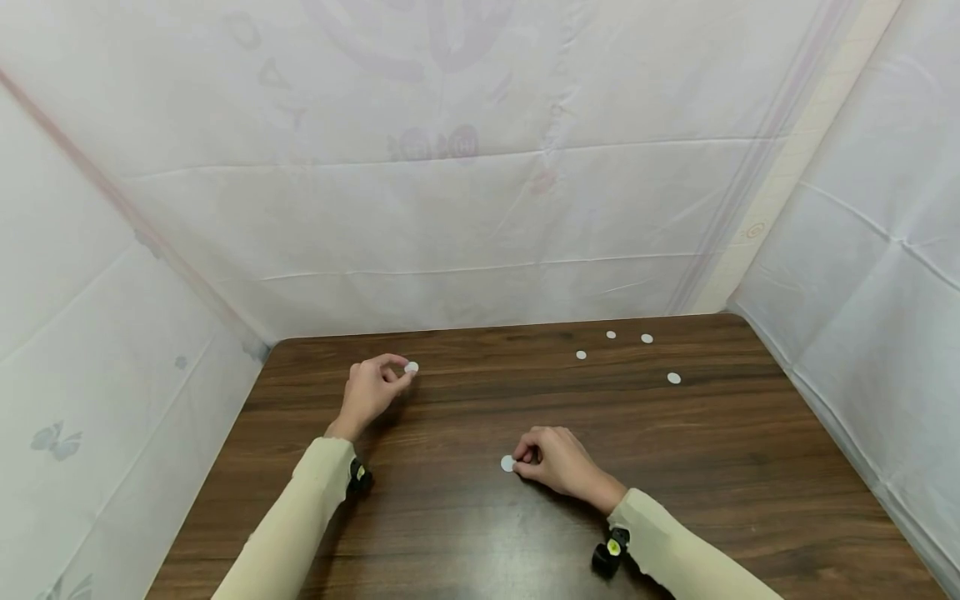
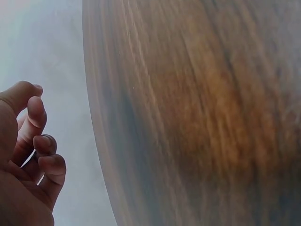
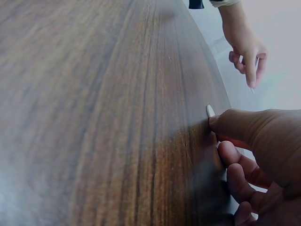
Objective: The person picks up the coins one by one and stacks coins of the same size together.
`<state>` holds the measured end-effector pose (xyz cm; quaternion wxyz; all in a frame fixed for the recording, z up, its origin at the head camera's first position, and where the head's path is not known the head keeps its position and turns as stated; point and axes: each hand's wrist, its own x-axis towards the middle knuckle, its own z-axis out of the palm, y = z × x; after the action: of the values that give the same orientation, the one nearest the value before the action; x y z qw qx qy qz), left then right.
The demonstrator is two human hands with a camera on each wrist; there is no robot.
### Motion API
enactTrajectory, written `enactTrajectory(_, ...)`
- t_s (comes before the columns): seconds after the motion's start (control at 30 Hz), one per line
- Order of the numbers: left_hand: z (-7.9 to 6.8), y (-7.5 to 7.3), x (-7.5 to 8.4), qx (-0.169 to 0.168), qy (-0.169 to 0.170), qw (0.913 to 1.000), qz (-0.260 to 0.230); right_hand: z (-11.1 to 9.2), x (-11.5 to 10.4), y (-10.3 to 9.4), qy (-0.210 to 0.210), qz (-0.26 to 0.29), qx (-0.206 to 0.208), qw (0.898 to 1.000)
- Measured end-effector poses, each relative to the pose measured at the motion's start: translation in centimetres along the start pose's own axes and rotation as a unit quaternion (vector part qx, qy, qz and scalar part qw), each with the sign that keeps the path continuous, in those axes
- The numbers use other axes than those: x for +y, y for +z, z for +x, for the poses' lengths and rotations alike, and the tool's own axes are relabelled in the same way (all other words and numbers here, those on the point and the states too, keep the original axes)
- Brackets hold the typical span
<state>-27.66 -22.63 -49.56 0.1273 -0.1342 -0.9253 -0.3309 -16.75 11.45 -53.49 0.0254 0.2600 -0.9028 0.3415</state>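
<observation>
My left hand (image 1: pixel 371 386), over the far left of the wooden table, pinches a small white disc (image 1: pixel 412 367) between thumb and index finger. From the left wrist view that disc is hidden, and only the curled fingers (image 2: pixel 45 143) show. Nearer the table's middle, my right hand (image 1: pixel 561 462) pinches another white disc (image 1: pixel 507 463) by its right side. The right wrist view shows this disc (image 3: pixel 209 111) tilted on its edge at the thumb tip, close over the wood.
Several more white discs lie loose toward the back right of the table (image 1: pixel 465 533), one disc (image 1: pixel 674 378) nearer the right side than the others. Pale sheeting (image 1: pixel 480 225) hangs behind the table and along both sides. Each wrist wears a small black camera (image 1: pixel 610 552).
</observation>
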Motion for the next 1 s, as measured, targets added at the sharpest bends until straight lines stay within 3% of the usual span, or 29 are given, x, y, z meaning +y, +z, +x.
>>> enactTrajectory(0.33, -1.0, 0.2, 0.9, -0.011, 0.015, 0.9997, -0.014, 0.0, -0.1, -0.1, 0.000, -0.002, 0.000, 1.000)
enactTrajectory(0.57, -1.7, 0.5, 1.6, -0.011, 0.047, 0.9984, -0.031, -0.1, -0.2, 0.0, -0.002, 0.001, 0.001, 1.000)
enactTrajectory(1.0, -2.7, 1.0, 2.8, -0.025, 0.061, 0.9973, -0.033, 0.0, -0.2, -0.1, -0.001, 0.005, 0.000, 1.000)
